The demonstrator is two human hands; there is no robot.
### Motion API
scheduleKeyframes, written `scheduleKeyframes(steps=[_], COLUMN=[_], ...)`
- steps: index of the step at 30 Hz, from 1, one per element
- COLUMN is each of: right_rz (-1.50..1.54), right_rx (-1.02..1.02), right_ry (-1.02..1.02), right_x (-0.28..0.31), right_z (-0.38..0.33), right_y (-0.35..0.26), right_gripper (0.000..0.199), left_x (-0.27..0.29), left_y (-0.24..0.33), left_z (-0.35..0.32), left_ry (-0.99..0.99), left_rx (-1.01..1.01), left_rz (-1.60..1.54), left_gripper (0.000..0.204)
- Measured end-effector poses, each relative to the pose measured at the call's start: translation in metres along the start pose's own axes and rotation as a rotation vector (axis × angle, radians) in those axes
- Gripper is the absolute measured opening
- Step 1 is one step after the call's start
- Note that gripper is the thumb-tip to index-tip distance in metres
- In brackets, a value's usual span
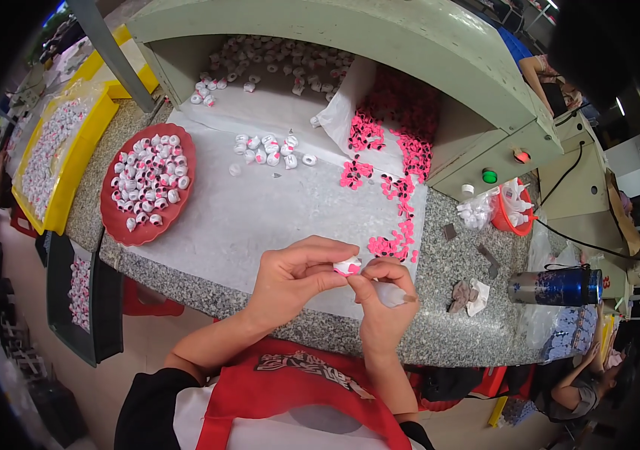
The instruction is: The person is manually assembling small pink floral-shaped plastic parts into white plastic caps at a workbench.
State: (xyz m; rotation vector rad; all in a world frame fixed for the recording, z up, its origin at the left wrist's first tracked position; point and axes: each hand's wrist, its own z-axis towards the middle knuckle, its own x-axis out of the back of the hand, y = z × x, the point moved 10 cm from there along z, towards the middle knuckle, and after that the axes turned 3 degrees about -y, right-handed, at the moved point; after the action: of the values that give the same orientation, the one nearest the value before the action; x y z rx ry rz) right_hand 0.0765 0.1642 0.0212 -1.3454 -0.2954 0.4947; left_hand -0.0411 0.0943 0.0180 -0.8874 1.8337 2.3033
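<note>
Over the front of the bench, my left hand (284,281) pinches a small round white piece with a pink patch (347,266) between thumb and fingers. My right hand (386,319) is closed round a small whitish squeeze bottle (389,293), its brownish tip pointing right. The thumb and forefinger of that hand also meet the white piece at its right side. Flat pink pieces with dark spots (387,246) lie loosely just beyond my right hand. Farther back, several white ring-like pieces (267,150) sit in a cluster on the white sheet (260,206).
A red scalloped dish (140,234) heaped with white-and-pink pieces stands left, beside a yellow tray (72,184). A green-grey open-fronted housing (477,90) spans the back. At right are a red cup (515,217), a blue bottle (560,287) and crumpled scraps (477,297). Other people sit farther right.
</note>
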Motion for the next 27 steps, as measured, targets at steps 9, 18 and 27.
scheduleKeyframes(steps=[9,18,27], right_rz=[-0.161,-0.164,-0.125], right_rx=[-0.016,-0.034,-0.024], right_ry=[-0.147,-0.164,-0.273], right_x=[-0.002,0.0,0.0], right_z=[0.006,0.007,0.015], right_y=[-0.02,-0.019,-0.012], right_gripper=[0.021,0.021,0.017], left_x=[-0.005,-0.009,-0.001], left_y=[-0.007,-0.005,-0.033], left_z=[-0.001,-0.002,-0.003], left_ry=[-0.023,-0.051,-0.007], left_rx=[0.03,-0.015,0.215], left_rz=[-0.033,-0.023,-0.162], left_gripper=[0.028,0.024,0.025])
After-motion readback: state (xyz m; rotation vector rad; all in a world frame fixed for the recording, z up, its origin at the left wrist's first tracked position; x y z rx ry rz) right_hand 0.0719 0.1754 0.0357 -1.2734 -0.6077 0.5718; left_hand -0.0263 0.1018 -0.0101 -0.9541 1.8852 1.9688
